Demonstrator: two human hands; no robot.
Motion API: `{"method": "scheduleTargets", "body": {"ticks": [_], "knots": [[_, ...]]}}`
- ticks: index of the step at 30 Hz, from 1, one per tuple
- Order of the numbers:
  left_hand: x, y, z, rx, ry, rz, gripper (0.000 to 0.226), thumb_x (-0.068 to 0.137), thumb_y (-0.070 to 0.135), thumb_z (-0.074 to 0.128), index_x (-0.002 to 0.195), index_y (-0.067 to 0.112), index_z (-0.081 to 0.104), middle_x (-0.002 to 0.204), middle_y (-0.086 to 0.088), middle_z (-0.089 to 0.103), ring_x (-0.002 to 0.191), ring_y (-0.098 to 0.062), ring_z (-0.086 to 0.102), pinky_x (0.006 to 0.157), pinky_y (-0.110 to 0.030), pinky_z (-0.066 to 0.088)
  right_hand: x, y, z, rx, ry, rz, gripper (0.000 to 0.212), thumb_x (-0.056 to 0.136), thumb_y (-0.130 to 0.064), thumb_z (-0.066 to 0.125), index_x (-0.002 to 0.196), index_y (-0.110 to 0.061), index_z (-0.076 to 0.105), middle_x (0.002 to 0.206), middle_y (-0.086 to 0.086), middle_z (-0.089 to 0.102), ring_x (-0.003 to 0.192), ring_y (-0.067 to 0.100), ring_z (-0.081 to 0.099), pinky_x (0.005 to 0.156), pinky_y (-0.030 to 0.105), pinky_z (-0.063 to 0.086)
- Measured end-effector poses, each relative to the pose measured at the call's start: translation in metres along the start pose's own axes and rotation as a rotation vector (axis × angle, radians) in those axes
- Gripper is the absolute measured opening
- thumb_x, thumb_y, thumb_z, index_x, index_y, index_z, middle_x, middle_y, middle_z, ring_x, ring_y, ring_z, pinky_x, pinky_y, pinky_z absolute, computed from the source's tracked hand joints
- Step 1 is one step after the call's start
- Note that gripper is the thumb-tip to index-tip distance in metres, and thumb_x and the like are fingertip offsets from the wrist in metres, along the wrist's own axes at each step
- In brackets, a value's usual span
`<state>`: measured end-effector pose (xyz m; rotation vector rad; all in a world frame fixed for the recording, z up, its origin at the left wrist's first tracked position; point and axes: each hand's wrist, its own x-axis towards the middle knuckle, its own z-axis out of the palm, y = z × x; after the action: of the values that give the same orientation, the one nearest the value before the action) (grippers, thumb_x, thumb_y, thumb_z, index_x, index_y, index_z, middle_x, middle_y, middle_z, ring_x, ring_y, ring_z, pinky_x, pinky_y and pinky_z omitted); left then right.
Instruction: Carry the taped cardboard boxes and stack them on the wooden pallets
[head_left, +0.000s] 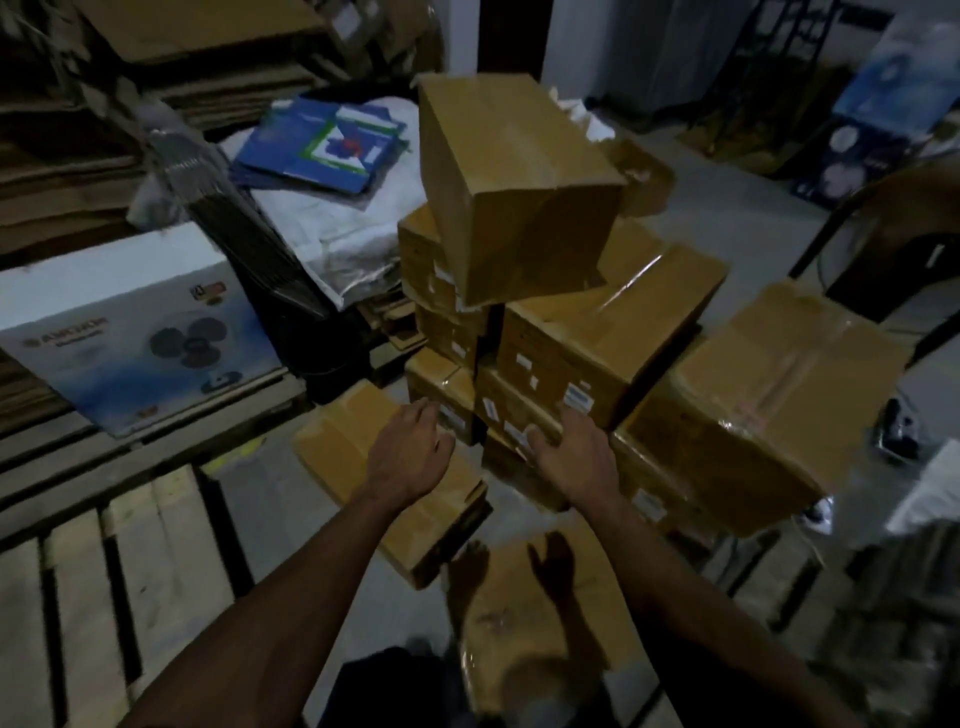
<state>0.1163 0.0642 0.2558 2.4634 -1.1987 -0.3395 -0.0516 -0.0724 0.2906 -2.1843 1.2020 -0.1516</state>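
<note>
- Both hands reach forward with fingers relaxed and spread, holding nothing: the left hand (410, 452) hovers above a low box (358, 457) lying on the floor, the right hand (574, 457) just before the stack of taped boxes (587, 343).
- The stack rises just beyond the hands; its top box (511, 192) sits tilted and askew on the boxes under it.
- Right of the stack, touching it, lies a large box (769, 400) with glossy tape across its flaps.
- Nearer than the stack, under the forearms, another taped box (524, 608) carries the hands' shadows.
- All boxes are sealed; their contents cannot be seen.
- Left of the stack a wooden pallet (130, 561) bears a white fan carton (130, 327).
- Behind the stack lie blue printed cartons (317, 145) on white sacking; the floor is pale, the room dim.
</note>
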Motion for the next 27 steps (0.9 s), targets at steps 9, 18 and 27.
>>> {"method": "scheduleTargets", "body": {"ticks": [9,18,27], "knots": [[0.225,0.035,-0.081,-0.839,0.061,-0.228,0.056,0.097,0.053,0.048,0.144,0.025,0.040,0.134,0.003,0.052,0.120,-0.024,0.053,0.094,-0.036,0.045,0.216,-0.080,-0.073,0.279,0.226,0.023,0.076,0.095,-0.053,0.056,0.156,-0.020,0.024,0.158,0.007,0.032,0.143,0.030,0.036,0.114,0.048,0.034],[0.385,0.054,-0.115,-1.276,-0.045,-0.445,0.087,0.088,0.057,0.061,0.153,0.018,0.019,0.152,-0.008,0.038,0.132,-0.032,0.045,0.107,-0.055,0.039,0.384,-0.113,-0.134,0.311,0.446,0.155,0.094,0.089,-0.056,0.063,0.158,-0.015,0.014,0.162,0.012,0.021,0.147,0.035,0.023,0.119,0.049,0.026],[0.428,0.044,-0.083,-1.271,-0.098,-0.524,0.095,0.085,0.059,0.064,0.156,0.022,0.012,0.159,-0.009,0.023,0.141,-0.038,0.031,0.111,-0.056,0.034,0.448,-0.100,-0.139,-0.098,0.333,0.252,0.098,0.082,-0.076,0.054,0.146,-0.004,0.035,0.146,0.020,0.043,0.133,0.040,0.042,0.106,0.050,0.039]]}}
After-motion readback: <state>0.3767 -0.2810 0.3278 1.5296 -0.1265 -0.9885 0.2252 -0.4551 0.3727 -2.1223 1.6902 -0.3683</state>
